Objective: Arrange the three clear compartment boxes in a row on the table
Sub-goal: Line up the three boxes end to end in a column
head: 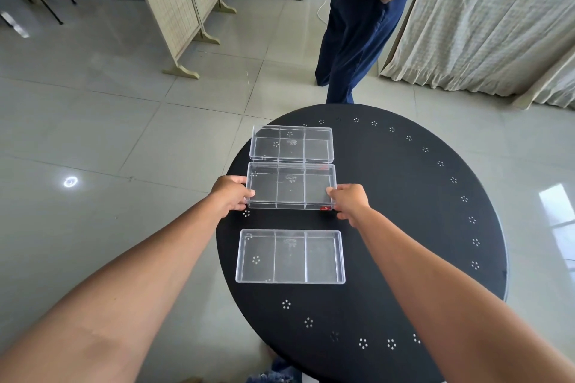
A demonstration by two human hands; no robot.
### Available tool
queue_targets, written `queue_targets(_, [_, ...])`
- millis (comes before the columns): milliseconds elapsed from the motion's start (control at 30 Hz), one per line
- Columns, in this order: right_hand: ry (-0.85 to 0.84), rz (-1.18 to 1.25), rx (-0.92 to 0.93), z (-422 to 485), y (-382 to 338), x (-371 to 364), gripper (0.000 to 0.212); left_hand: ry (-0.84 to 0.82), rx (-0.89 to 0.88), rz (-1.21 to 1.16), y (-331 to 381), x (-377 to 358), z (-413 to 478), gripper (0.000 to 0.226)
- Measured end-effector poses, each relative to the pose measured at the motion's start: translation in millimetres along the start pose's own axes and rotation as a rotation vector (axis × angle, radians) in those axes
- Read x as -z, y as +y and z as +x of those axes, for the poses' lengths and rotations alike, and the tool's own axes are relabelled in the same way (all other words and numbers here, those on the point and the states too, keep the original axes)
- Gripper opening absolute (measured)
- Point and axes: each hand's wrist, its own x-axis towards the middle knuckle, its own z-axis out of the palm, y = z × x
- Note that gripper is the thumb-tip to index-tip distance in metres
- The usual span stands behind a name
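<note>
Three clear compartment boxes lie one behind another on the round black table (404, 227). The far box (292, 144) sits near the table's back left edge. Directly in front of it, almost touching it, is the middle box (291, 186). My left hand (233, 193) grips its left end and my right hand (350, 200) grips its right end. Whether the box rests on the table or is slightly lifted, I cannot tell. The near box (290, 256) lies by itself closer to me, apart from the middle box, with no hand on it.
A person in dark blue trousers (351, 40) stands just beyond the table's far edge. A folding screen (174, 3) stands at the back left and curtains (485, 19) hang at the back right. The table's left edge runs close to the boxes.
</note>
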Motion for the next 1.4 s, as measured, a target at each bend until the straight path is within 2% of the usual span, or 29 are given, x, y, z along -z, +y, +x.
queue_targets(167, [-0.004,-0.001,0.002,-4,-3,0,0.046,-0.007,0.003,0.000,2,0,-5,0.053])
queue_targets(267, [-0.035,-0.011,0.006,-7,0,2,0.033,-0.016,-0.015,-0.008,-1,0,-9,0.059])
queue_targets(433, [-0.011,0.027,-0.024,-19,6,8,0.071,0.011,-0.027,-0.011,-7,4,-23,0.073])
queue_targets(467, [-0.031,0.005,-0.025,-22,8,10,0.072,-0.003,-0.022,0.006,-9,6,-28,0.074])
queue_targets(667, [-0.263,-0.245,-0.081,-41,31,30,0.059,-0.227,0.129,0.229,-25,15,-55,0.080])
queue_targets(767, [-0.323,-0.220,-0.090,-43,42,34,0.051,-0.291,0.153,0.246,-30,16,-64,0.078])
queue_targets(867, [-0.325,-0.207,-0.105,-45,51,32,0.050,-0.304,0.154,0.213,-36,14,-68,0.076])
queue_targets(1033, [-0.311,-0.140,-0.094,-48,55,30,0.046,-0.228,0.141,0.142,-48,10,-68,0.079])
queue_targets(1267, [-0.224,0.040,-0.060,-45,53,20,0.050,-0.129,0.090,-0.041,-48,9,-60,0.057])
queue_targets(1400, [-0.180,0.125,-0.049,-46,49,17,0.039,-0.131,0.086,-0.054,-44,7,-55,0.045])
